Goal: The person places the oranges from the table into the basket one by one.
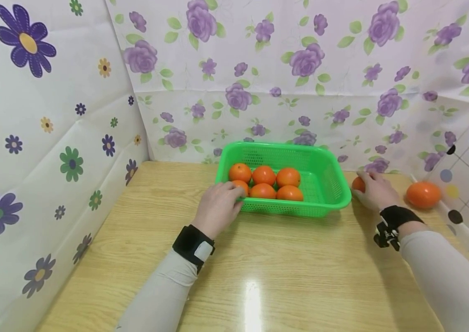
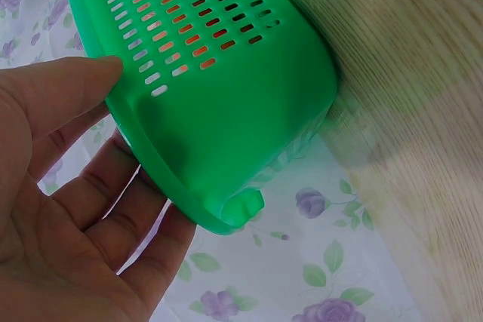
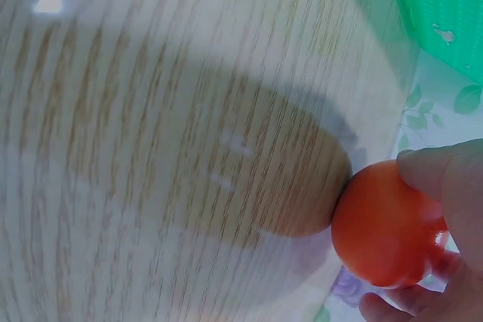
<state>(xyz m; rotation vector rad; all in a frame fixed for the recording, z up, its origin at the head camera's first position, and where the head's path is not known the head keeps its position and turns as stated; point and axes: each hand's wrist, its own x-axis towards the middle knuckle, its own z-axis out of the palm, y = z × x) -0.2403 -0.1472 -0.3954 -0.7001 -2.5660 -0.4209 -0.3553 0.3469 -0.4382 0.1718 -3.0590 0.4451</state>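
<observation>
A green plastic basket (image 1: 321,210) with slotted walls stands on the table and holds several tomatoes (image 1: 263,175), orange-red and round, lined up in two rows toward its left side. My left hand (image 1: 219,207) grips the basket's near rim at the left; in the left wrist view the thumb lies on the outer side and the fingers curl over the other side. To the right of the basket, my right hand (image 1: 377,191) holds a tomato (image 3: 385,224) low at the table, thumb on one side and fingers on the other.
Another tomato (image 1: 423,194) lies on the wooden table (image 1: 284,267) right of my right hand, near the dotted sheet on that side. Flower-printed sheets (image 1: 259,69) hang behind the table and along its left edge.
</observation>
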